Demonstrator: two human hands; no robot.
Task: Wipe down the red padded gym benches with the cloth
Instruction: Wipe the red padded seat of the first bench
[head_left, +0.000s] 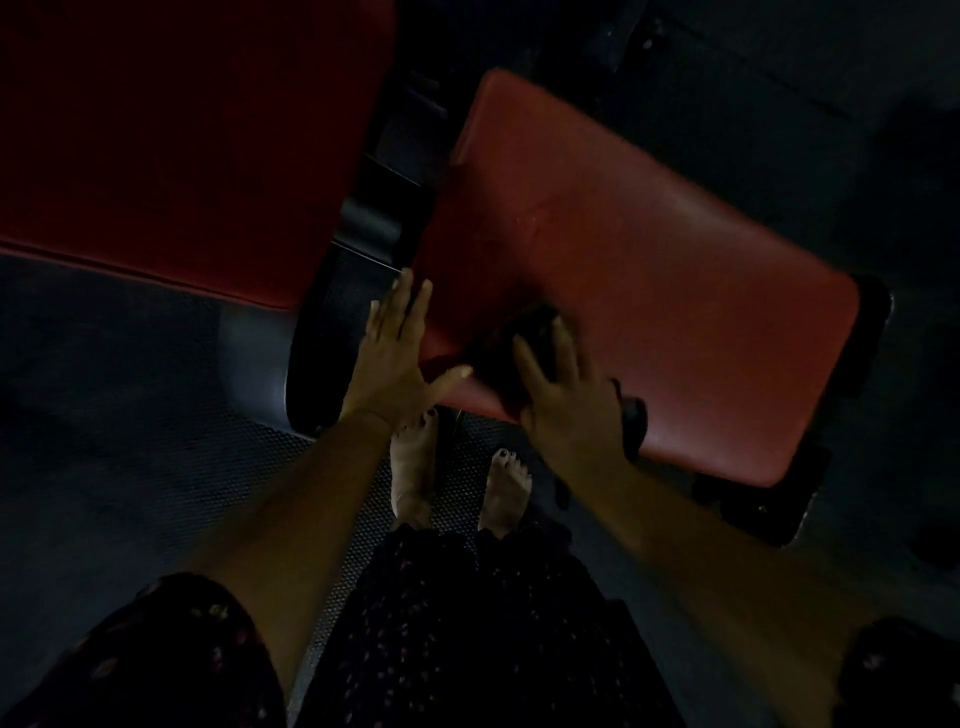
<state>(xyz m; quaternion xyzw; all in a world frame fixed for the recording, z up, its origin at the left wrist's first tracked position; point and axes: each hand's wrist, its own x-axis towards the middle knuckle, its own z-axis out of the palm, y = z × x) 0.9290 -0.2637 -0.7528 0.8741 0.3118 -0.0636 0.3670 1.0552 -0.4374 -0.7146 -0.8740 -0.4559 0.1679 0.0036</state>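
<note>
Two red padded benches (171, 145) fill a dim view, seen from above. Left of the seat pad (649, 270), a larger bench lies darker and untouched. The left hand (395, 358), fingers spread flat, steadies the seat pad's near left edge. Just right of it, the right hand (561, 395) presses a dark bunched cloth (514, 348) onto the smooth, glossy vinyl. The pad's long axis runs away to the right, so the right hand is better placed to sweep it

Dark floral-print garment (467, 623) with short sleeves, black wristband (635, 427), bare feet with dark-painted toenails.
</note>
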